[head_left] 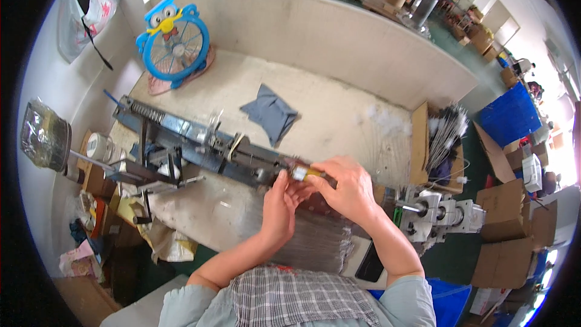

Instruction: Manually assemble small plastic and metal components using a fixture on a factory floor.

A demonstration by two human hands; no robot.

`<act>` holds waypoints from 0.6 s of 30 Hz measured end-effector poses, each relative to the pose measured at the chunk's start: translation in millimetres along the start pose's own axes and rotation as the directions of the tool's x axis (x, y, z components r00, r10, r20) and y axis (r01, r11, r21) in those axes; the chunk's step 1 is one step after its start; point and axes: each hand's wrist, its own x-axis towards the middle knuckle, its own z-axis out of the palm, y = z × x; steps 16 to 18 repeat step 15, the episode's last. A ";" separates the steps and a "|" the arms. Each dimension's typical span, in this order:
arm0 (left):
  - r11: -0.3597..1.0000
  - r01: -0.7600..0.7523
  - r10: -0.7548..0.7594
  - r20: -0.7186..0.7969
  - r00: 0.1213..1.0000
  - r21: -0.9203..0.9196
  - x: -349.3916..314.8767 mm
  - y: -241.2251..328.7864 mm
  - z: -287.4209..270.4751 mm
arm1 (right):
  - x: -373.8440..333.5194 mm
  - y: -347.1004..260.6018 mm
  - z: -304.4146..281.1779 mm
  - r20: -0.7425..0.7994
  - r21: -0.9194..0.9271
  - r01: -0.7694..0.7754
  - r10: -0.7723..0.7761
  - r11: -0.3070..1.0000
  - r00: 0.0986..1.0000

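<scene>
A long dark metal bench fixture [200,136] runs slantwise across the worktable, from the far left to my hands. At its near right end, my right hand [348,188] is closed, thumb and fingers pinching a small yellow piece with a pale, shiny face [299,173]. My left hand [281,206] is beside it, thumb raised against the fixture's end and fingers curled under the yellow piece; what its fingertips grip is hidden. Below my hands lies a bundle of thin, clear or silvery strands [315,239]. A grey cloth [270,114] rests crumpled behind the fixture.
A blue owl-shaped fan [175,45] stands at the back left. Toward the right are a cardboard box [419,145] of thin wires and a metal machine unit [445,213]. A crank frame [145,175] juts out on the left. A low partition [315,30] borders the table's far side.
</scene>
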 end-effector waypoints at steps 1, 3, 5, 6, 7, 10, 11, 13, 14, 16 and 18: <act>0.995 -0.056 0.054 -0.024 0.998 -0.077 0.1 -2.4 0.6 | -2.3 -3.9 2.4 -0.116 -0.165 0.152 -0.172 0.975 0.978; 0.993 -0.071 0.069 -0.026 0.997 -0.099 -0.1 -6.0 -2.1 | -4.0 -12.2 15.0 -0.115 -0.194 0.172 -0.196 0.966 0.974; 0.986 -0.118 0.125 0.059 0.990 -0.119 2.0 -11.8 -10.1 | -3.5 -12.8 27.0 -0.205 -0.280 0.194 -0.256 0.940 0.945; 0.983 -0.100 0.112 0.065 0.992 -0.157 1.4 -11.4 -11.8 | -2.3 -12.5 26.8 -0.240 -0.330 0.194 -0.280 0.924 0.930; 0.982 -0.114 0.124 0.062 0.990 -0.153 0.8 -10.9 -9.6 | -3.4 -11.7 25.7 -0.242 -0.324 0.205 -0.291 0.923 0.926; 0.986 -0.083 0.077 -0.050 0.996 -0.142 -1.6 -12.3 -3.4 | -12.5 -6.2 22.0 -0.293 -0.327 0.210 -0.310 0.921 0.904; 0.987 -0.087 0.081 -0.048 0.996 -0.135 0.3 -14.6 -5.1 | -11.0 -3.1 22.8 -0.300 -0.323 0.211 -0.311 0.923 0.902; 0.985 -0.143 0.141 -0.027 0.990 -0.100 0.3 -17.5 -9.2 | -11.7 1.1 24.6 -0.292 -0.301 0.307 -0.394 0.903 0.872; 0.987 -0.139 0.137 -0.034 0.990 -0.083 -0.7 -17.0 -8.9 | -12.6 1.9 24.0 -0.280 -0.293 0.308 -0.389 0.905 0.878; 0.988 -0.138 0.136 -0.040 0.990 -0.068 -1.3 -15.1 -5.7 | -12.0 3.6 22.3 -0.267 -0.287 0.311 -0.388 0.906 0.882; 0.988 -0.138 0.136 -0.040 0.990 -0.068 -1.3 -15.1 -5.7 | -12.0 3.6 22.3 -0.267 -0.287 0.311 -0.388 0.906 0.882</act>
